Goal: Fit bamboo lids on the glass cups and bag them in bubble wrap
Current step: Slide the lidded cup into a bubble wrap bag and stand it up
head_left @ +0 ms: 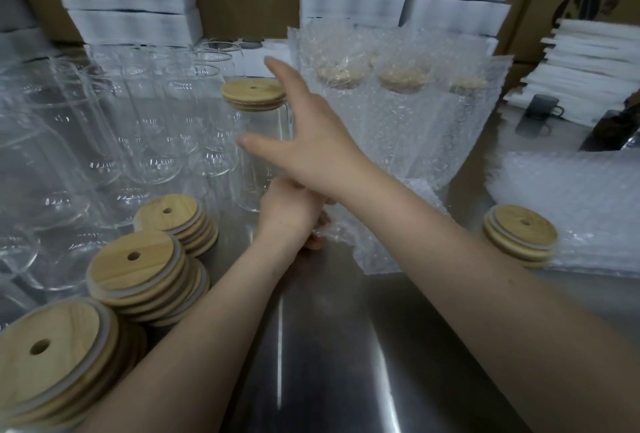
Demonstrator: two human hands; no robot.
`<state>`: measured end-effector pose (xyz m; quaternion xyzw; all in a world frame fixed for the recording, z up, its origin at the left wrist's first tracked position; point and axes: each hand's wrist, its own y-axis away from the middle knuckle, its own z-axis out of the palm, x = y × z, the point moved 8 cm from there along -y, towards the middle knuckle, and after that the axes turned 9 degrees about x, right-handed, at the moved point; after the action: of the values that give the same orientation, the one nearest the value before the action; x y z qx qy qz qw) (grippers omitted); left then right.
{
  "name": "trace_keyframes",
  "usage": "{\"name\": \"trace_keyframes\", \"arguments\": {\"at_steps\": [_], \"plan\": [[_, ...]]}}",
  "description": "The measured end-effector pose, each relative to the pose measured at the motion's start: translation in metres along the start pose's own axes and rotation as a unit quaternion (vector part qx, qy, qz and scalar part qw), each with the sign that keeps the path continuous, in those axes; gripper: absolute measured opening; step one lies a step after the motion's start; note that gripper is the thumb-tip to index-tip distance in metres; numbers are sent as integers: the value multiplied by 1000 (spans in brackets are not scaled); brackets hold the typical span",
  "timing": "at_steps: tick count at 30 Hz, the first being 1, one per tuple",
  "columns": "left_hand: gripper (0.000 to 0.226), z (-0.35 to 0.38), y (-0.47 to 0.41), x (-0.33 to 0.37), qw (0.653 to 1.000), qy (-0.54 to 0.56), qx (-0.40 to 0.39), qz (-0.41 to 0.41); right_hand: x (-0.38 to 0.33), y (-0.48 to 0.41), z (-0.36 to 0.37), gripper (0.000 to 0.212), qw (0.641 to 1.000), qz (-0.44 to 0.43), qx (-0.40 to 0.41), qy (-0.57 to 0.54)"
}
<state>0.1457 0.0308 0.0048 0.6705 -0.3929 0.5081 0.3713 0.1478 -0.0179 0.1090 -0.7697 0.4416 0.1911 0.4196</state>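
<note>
The right hand (311, 142) is spread open beside the lidded glass cup (258, 148), which stands mid-table. The left hand (294, 214), partly hidden beneath it, pinches a bubble-wrap bag (367, 242). Bare steel table (329, 346) lies open nearest the person. Lid stacks (138, 270) crowd the left edge. Bagged cups (401, 103) behind are blurred.

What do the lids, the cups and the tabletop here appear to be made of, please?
Lids: pale wood, likely bamboo, matte with visible grain, plus a whitish ring, perhaps silicone.
Cups: clear glass by the look, see-through with bright glints.
Tabletop: brushed metal, probably stainless steel, showing streaky reflections.
</note>
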Motion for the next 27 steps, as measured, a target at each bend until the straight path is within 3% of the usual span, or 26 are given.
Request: {"name": "trace_keyframes", "arguments": {"at_steps": [6,9,13,17,20,22,27], "plan": [[52,-5,-1,-3,999,-14,-14,48,5,-9,14,75,998,-5,55,38],[25,-3,-2,1,998,-30,-17,58,3,-6,6,71,995,-16,95,9],[27,0,2,4,998,-15,-10,61,-2,10,-32,69,971,-37,211,-111],[31,0,0,0,999,2,-12,38,4,29,-72,62,901,-15,307,-306],[29,1,-2,-2,999,6,-15,32,22,35,-80,58,837,69,278,-465],[30,2,-3,-2,999,14,-15,32,31,39,-83,58,815,96,249,-515],[34,2,-5,-2,999,10,-12,37,46,48,-85,60,843,99,231,-476]]}}
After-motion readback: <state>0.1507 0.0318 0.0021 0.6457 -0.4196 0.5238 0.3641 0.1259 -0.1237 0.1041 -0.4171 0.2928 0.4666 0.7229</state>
